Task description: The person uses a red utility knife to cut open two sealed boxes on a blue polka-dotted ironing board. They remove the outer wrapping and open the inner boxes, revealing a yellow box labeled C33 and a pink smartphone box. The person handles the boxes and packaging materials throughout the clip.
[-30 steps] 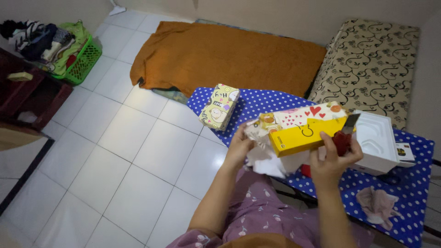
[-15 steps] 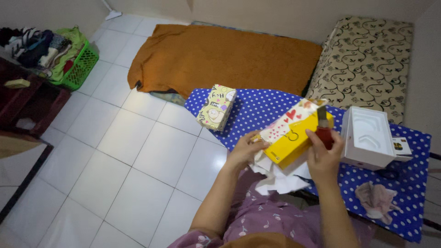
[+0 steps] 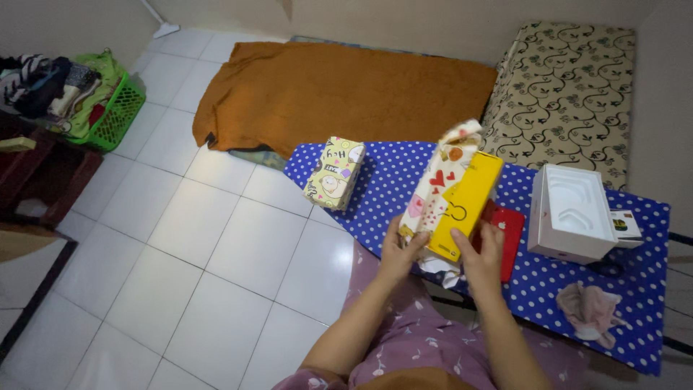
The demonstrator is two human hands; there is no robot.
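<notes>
Your fingers are wrapped around the lower end of a long yellow box (image 3: 465,206), one hand on each side. Your left hand (image 3: 403,249) grips its left edge, where white wrapping paper with red hearts (image 3: 433,189) is folded against the box; the thumb lies on the paper, and the other fingers are hidden behind it. Your right hand (image 3: 484,258) clasps the bottom right corner, fingers curled behind the box and thumb at the front. The box stands nearly upright, leaning a little to the right, its top end well above both hands and the paper bunched over that end.

Largest first among what surrounds it: an orange blanket (image 3: 346,90) spread on the tiled floor (image 3: 209,238), and beside it a cream cushion with dark swirls (image 3: 570,87). Nearer you is a blue cloth with white dots (image 3: 577,278), over which you hold the box. At far left a green basket (image 3: 115,115) is heaped with clothes. On the dotted cloth, a white box tray (image 3: 570,213) lies open to the right of your hands, its moulded recess holding nothing that shows. A patterned yellow-green carton (image 3: 333,173) sits closed at the cloth's left edge. A flat red item (image 3: 505,231) lies just behind your right hand, and a crumpled pinkish cloth (image 3: 592,310) lies at lower right.
</notes>
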